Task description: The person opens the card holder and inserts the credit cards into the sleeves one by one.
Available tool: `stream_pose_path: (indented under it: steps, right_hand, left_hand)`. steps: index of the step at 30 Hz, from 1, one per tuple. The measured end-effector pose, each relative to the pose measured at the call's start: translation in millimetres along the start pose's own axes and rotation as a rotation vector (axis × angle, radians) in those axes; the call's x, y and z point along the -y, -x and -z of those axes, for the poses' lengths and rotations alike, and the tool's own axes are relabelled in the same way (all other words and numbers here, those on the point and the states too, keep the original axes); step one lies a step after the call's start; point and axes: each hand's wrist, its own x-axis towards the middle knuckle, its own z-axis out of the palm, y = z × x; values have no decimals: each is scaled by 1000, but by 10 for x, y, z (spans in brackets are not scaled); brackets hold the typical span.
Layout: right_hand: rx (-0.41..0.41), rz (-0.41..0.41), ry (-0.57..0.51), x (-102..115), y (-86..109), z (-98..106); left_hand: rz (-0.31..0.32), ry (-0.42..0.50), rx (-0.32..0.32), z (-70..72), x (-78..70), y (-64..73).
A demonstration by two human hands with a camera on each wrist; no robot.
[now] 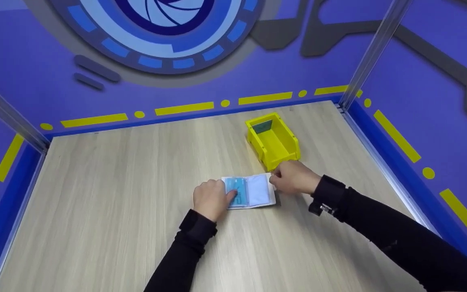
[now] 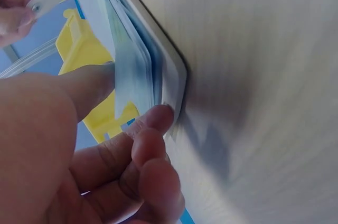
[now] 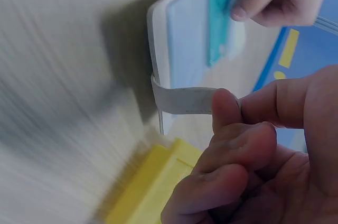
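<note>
A small white card holder [image 1: 258,190] lies open like a book over the wooden table. Clear sleeves fill it, with a teal-blue card [image 3: 218,20] in the left one and a pale sheet in the right one. My left hand [image 1: 210,198] pinches its left side, thumb [image 2: 97,84] on the sleeves and fingers at the cover's edge. At the opposite side, my right hand [image 1: 295,177] holds the end of the white closing strap [image 3: 185,101] between thumb and forefinger. A metal snap [image 2: 36,8] shows on the strap near those fingertips.
Just beyond the right hand stands a yellow open-front bin [image 1: 274,142] with a dark label on its inner back wall. Blue printed panels [image 1: 201,91] enclose the wooden tabletop [image 1: 108,202] at the back and both sides.
</note>
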Motion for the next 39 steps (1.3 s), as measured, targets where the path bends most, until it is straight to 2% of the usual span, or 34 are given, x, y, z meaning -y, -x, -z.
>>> stream_pose_path:
  steps: [4,8,14,18,20,25,31,34,39]
  right_hand:
    - [-54,35,14,75,35,110]
    - [-104,105,37,166,71,188]
    - [-107,122,66,316,120,275]
    - [-96,127,62,429,118,286]
    - [-93,155,44,500,95,267]
    - [-88,260,-6,698,2,160]
    - [-42,305,-85,892,-143,-89]
    - [-50,350,-134,909,-228,-250]
    - [-46,405,-240,843,-349,-503]
  left_hand:
    - [-23,15,10,-6,-7,13]
    - [-30,20,3,20,7,6]
    - [8,-20,-26,63,49,-14]
    - [8,-8,8,59,53,-28]
    - [9,3,21,63,58,-39]
    - [32,31,37,119,142,-79]
    - [82,56,2,281,381,-90]
    - [97,65,-38,346,452,-93]
    - [110,77,-66,390,452,-105]
